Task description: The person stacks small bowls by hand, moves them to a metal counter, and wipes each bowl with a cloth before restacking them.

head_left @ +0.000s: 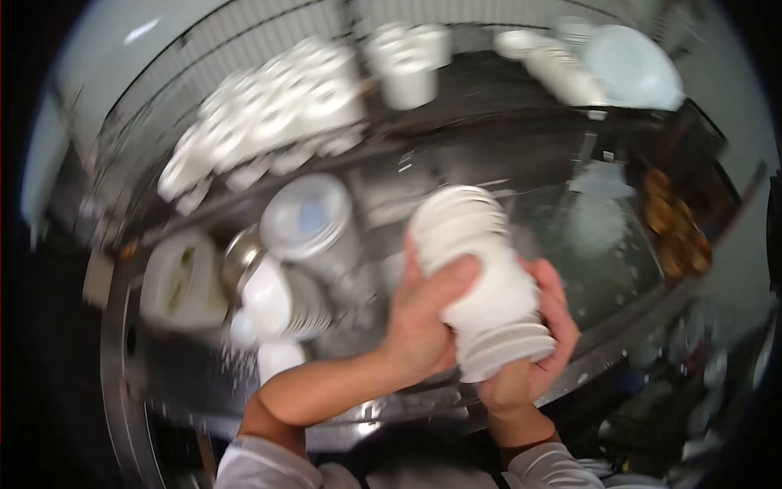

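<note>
A stack of white cups or bowls (pixel 481 269) is held between my two hands, tilted, over the metal sink. My left hand (pixel 432 314) wraps round its left side, the thumb lying across the front. Around the lower right side and the bottom end, my right hand (pixel 550 322) has its fingers closed. Left of my hands lies another stack of white bowls (pixel 281 301), on its side. Behind that stack stands a clear round tub (pixel 309 216) with something blue in it. Motion blur hides the rims' detail.
Rows of white cups (pixel 277 106) and a smaller cup group (pixel 407 73) stand on the back shelf, with stacked bowls (pixel 562 73) and a large pale bowl (pixel 631 69) at right. Water fills the right basin (pixel 586 269). A square container (pixel 183 281) sits left; brown items (pixel 674 224) lie far right.
</note>
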Action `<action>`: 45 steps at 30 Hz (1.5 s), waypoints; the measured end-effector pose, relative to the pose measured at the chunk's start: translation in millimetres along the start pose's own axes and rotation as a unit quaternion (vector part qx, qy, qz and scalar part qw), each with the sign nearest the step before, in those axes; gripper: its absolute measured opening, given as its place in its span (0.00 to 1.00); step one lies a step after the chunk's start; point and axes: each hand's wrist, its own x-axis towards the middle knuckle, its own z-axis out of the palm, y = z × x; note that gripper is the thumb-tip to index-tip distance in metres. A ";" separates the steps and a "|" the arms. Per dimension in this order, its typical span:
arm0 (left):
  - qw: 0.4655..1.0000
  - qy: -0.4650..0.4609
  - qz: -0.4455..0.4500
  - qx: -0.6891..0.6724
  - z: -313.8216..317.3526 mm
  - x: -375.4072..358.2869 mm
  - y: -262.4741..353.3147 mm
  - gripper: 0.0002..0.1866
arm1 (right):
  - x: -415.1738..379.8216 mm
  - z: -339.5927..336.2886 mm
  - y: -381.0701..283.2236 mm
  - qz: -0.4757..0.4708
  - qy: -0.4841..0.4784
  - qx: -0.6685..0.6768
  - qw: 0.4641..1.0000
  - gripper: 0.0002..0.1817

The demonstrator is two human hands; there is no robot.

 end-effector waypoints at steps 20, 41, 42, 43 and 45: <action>0.680 0.352 0.564 0.309 -204.1 -425.2 232.7 0.55 | -307.5 343.3 -143.6 0.469 -0.358 0.313 0.744 0.37; 0.269 0.715 0.641 -0.079 -438.8 -1085.9 519.7 0.40 | -857.6 812.4 -447.3 0.624 -0.641 0.360 0.263 0.26; 0.300 0.696 0.651 -0.045 -454.3 -1112.5 530.1 0.41 | -870.3 833.7 -455.6 0.638 -0.631 0.357 0.258 0.26; 0.323 0.742 0.586 -0.032 -456.0 -1135.8 546.1 0.45 | -889.1 858.9 -458.7 0.597 -0.652 0.370 0.285 0.27; 0.322 0.829 0.455 0.051 -469.0 -1181.8 576.5 0.50 | -926.2 915.7 -461.8 0.474 -0.706 0.392 0.351 0.27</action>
